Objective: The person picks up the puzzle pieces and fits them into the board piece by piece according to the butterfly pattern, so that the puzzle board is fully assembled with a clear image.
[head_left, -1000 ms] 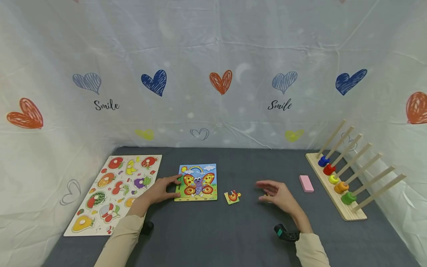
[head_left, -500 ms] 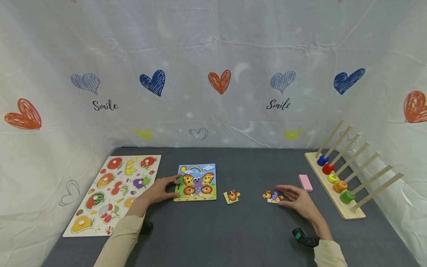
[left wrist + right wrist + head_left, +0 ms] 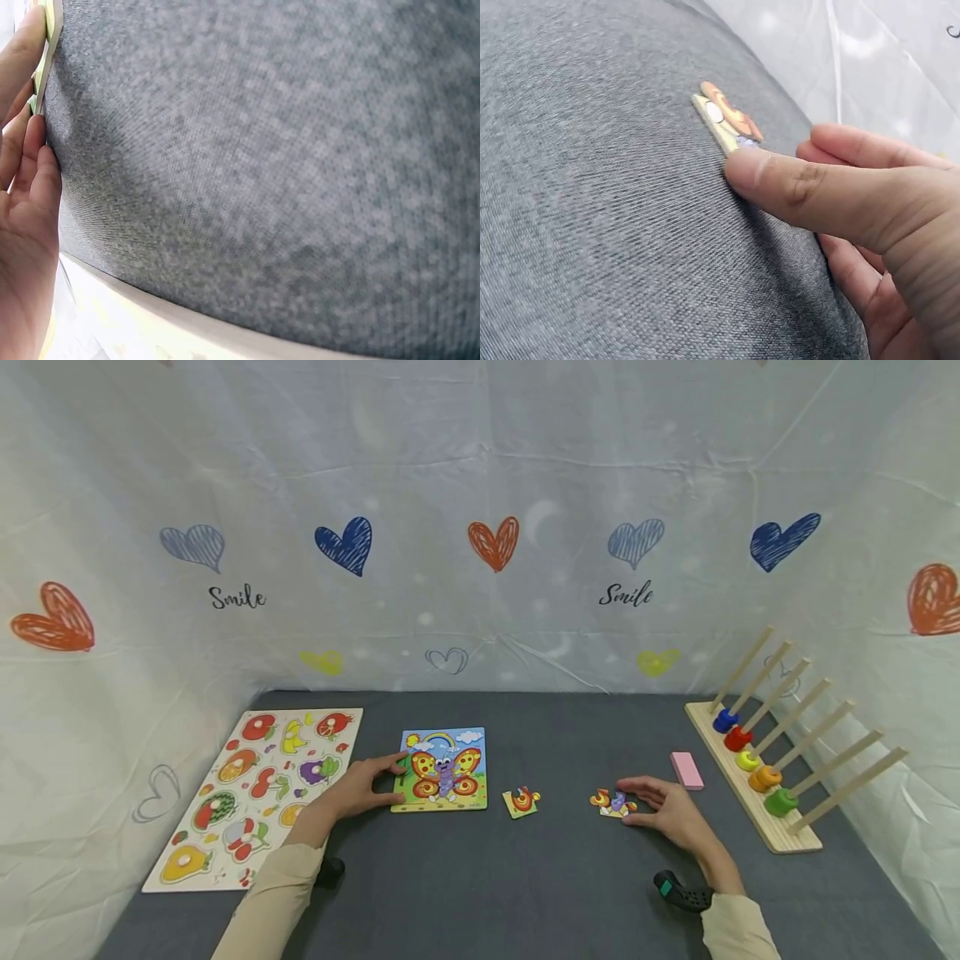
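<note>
In the head view my left hand (image 3: pixel 356 789) rests at the left edge of a square butterfly puzzle board (image 3: pixel 447 777). Its index finger and thumb touch that edge, spread apart. The left wrist view shows the board's rim (image 3: pixel 50 56) beside the thumb. To the right, my right hand (image 3: pixel 667 810) pinches the right end of a small puzzle piece (image 3: pixel 607 804), thumb on the near edge and fingers on the far side. In the right wrist view the thumb hides part of this piece (image 3: pixel 724 116). Another puzzle piece (image 3: pixel 521 802) lies between the board and my right hand.
A fruit puzzle board (image 3: pixel 247 860) lies at the left, partly under the left forearm. On the right are a pink block (image 3: pixel 687 771) and a wooden peg rack (image 3: pixel 802 842) with coloured rings. A printed white curtain (image 3: pixel 495 602) bounds the dark table (image 3: pixel 480 893).
My right hand has moved right from over the puzzle piece, uncovering most of it, then shifted slightly left. The left hand and the butterfly board have stayed in place.
</note>
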Tool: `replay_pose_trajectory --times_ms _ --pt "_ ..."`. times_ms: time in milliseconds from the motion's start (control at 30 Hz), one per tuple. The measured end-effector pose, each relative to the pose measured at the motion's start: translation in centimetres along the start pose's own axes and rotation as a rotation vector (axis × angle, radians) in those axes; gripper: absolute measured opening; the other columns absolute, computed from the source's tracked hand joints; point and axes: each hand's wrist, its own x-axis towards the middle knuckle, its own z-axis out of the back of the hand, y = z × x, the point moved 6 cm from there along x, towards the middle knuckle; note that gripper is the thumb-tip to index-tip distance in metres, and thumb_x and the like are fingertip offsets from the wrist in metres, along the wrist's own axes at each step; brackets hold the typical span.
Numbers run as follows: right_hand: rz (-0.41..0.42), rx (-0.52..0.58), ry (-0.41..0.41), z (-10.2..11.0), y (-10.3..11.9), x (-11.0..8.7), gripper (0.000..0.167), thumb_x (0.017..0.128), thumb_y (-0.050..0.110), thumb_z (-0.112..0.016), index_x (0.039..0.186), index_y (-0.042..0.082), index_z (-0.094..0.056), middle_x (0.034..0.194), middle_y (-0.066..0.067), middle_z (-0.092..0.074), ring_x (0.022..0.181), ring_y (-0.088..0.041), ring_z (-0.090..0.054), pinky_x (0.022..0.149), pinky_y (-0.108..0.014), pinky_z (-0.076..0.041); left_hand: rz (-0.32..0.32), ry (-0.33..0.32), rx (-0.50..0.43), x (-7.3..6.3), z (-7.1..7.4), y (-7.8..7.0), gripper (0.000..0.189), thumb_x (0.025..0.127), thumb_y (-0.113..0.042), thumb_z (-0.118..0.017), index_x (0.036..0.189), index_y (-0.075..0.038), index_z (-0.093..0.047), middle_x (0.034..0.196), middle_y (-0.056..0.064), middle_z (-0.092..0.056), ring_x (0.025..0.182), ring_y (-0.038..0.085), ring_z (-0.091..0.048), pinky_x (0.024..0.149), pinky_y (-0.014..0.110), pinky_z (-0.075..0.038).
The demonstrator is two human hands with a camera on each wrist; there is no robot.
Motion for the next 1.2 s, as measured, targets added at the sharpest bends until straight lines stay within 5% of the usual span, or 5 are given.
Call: replay_pose_trajectory --times_ms 667,933,1200 --pt "-0.101 0.102 -0.056 -0.2 0.2 0.6 0.048 0.075 0.004 -0.080 0.118 -0.008 -0.062 0.116 -0.026 -0.063 0.101 -0.009 -0.065 0.082 -0.020 -0.052 0.017 0.001 -0.006 0.1 0.0 0.0 0.046 0.084 -0.030 -0.075 0.120 -0.005 -0.064 0.139 0.014 -0.052 0.127 0.038 -0.046 0.102 0.054 -0.038" --pt "-0.014 0.261 -0.054 -1.9 0.9 2.0 0.049 0.076 -0.003 -0.077 0.121 -0.013 -0.058 0.121 -0.033 -0.057 0.105 -0.008 -0.064 0.084 -0.022 -0.052 0.005 0.001 -0.008 -0.1 0.1 0.0 0.042 0.084 -0.029 -0.075 0.117 -0.005 -0.065 0.142 0.014 -0.048 0.128 0.038 -0.046 0.102 0.053 -0.038" --pt "0.061 0.365 -0.036 -5.8 2.4 4.2 0.048 0.075 -0.005 -0.077 0.118 -0.014 -0.059 0.120 -0.035 -0.057 0.108 -0.013 -0.063 0.087 -0.029 -0.052 -0.009 0.004 -0.023 0.0 0.0 -0.3 0.045 0.084 -0.026 -0.075 0.120 -0.003 -0.064 0.140 0.015 -0.050 0.128 0.039 -0.044 0.102 0.055 -0.037"
